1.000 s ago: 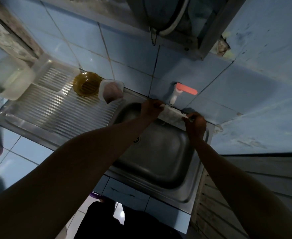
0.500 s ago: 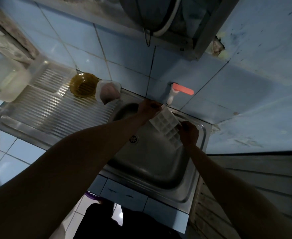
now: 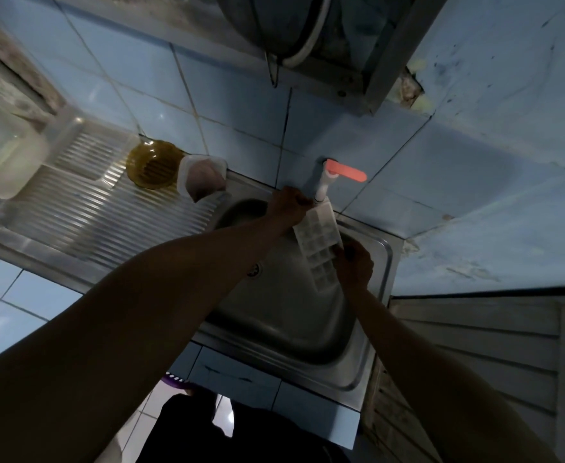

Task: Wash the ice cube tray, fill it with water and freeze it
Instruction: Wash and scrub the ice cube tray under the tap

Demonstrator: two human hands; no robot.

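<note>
Head view: left hand [image 3: 288, 208] fingers clamp the far end of the ice cube tray [image 3: 318, 243]; right hand [image 3: 354, 265] fingers grip its near end. Tray held tilted, cells up, over the sink basin [image 3: 294, 315], far end just under the tap spout [image 3: 321, 188]. Amber bowl [image 3: 151, 168] sits on the drainboard [image 3: 74, 208], back edge.

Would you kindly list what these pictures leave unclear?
- Head view: water from the white tap with the orange lever is too dim to confirm.
- White plastic ice cube tray: cell contents too small; left hand and right hand hide its ends.
- Translucent container: blurred, cut by the left edge.
</note>
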